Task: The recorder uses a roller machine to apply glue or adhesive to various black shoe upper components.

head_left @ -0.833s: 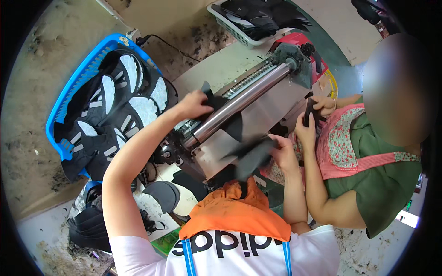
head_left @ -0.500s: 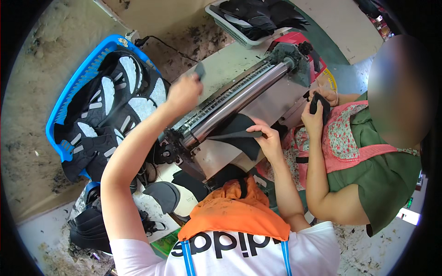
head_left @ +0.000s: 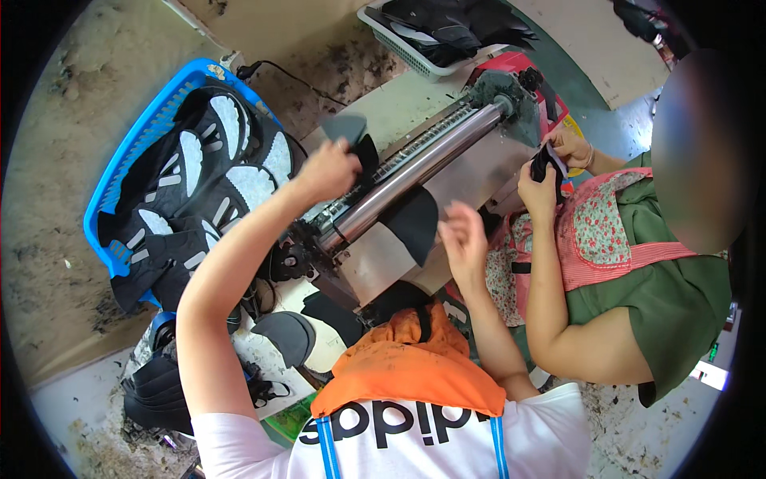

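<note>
My left hand [head_left: 329, 171] is behind the machine's long metal roller [head_left: 423, 172], closed on a blurred grey curved fabric piece [head_left: 345, 126]. Beside its fingers, a narrow black strip of material [head_left: 367, 155] stands up at the back of the roller. In front, a black rounded fabric piece [head_left: 412, 223] lies on the metal plate, one edge under the roller. Just right of that piece, my right hand [head_left: 464, 238] is raised and slightly blurred, its fingers apart with nothing visible in them.
A blue basket [head_left: 120, 160] at left holds black-and-white cut pieces. A grey basket [head_left: 411, 52] of black pieces stands at the back. Stacked dark curved pieces [head_left: 286, 338] lie near front. At right, a co-worker's hands [head_left: 550, 172] hold a black piece.
My right hand has let go of the piece at the roller and drawn slightly right. My left hand has moved a little right, and a black strip now shows beside it behind the roller.
</note>
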The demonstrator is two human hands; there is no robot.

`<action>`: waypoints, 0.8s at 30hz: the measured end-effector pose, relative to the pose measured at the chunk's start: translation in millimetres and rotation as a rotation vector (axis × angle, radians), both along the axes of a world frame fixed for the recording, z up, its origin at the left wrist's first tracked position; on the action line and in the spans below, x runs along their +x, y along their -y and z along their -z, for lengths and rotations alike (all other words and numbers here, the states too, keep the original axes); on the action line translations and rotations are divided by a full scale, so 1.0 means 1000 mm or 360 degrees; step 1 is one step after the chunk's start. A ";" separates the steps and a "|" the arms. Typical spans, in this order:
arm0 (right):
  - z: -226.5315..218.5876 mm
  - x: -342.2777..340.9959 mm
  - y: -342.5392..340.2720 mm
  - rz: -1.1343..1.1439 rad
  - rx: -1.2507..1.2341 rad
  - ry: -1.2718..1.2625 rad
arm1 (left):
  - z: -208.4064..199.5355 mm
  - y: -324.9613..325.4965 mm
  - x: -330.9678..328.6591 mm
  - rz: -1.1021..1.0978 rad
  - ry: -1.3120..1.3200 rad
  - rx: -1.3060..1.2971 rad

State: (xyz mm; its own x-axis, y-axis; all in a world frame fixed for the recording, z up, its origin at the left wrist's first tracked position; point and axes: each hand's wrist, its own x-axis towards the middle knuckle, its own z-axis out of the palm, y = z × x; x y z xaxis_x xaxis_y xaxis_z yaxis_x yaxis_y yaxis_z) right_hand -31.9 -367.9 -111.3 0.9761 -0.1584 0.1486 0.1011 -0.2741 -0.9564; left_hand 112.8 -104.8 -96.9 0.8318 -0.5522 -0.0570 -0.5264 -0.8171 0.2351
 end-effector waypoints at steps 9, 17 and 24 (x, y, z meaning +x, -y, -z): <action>0.132 -0.077 -0.026 -0.1188 -0.1849 -0.0716 | -0.070 -0.024 -0.019 -0.0348 0.0161 -0.1205; 0.086 -0.082 0.018 -0.1396 -0.1096 0.0054 | -0.079 -0.099 -0.245 -0.0732 0.1040 -0.0199; -0.031 -0.052 0.025 -0.1032 -0.0270 -0.0235 | 0.087 -0.097 -0.401 -0.0984 -0.0637 -0.0165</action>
